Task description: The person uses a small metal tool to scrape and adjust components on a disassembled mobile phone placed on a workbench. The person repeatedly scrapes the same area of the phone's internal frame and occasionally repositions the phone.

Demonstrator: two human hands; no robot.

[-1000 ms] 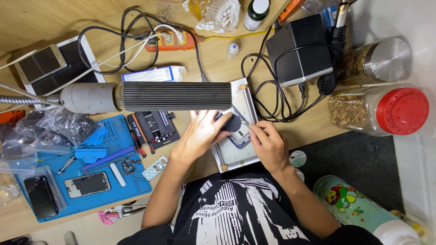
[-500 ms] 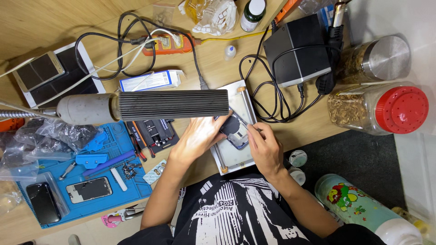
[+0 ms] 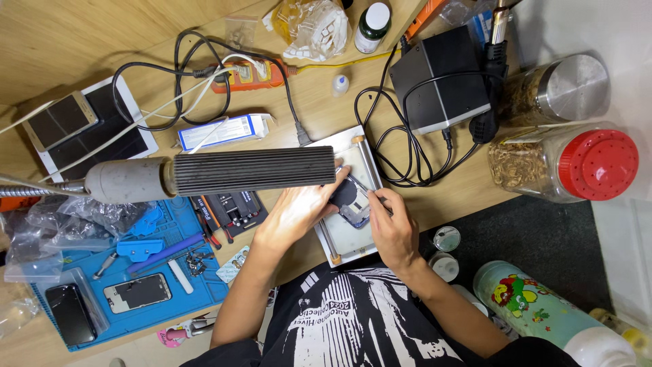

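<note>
A small dark phone part (image 3: 353,204) lies on the white repair plate (image 3: 350,245), which sits on the wooden desk just right of the ribbed lamp head (image 3: 255,170). The left hand (image 3: 299,211) reaches across the plate's left edge, fingers half curled, fingertips pressing on the part's upper left side. The right hand (image 3: 394,231), on the plate's right side, is pinched closed on a thin tool (image 3: 362,187) whose tip meets the part; what kind of tool it is cannot be told. Behind the plate, to its upper right, stands a black power unit (image 3: 441,75) with black cables (image 3: 401,153) looping down beside the plate. Well to the right of the plate are a clear jar with a red lid (image 3: 598,163) and a steel-lidded jar (image 3: 574,78). Left of the plate, beyond the lamp head, a blue work mat (image 3: 197,272) carries a phone (image 3: 138,293), screwdrivers and small parts. Two small round tins (image 3: 445,248) lie just below the plate's right corner.
</note>
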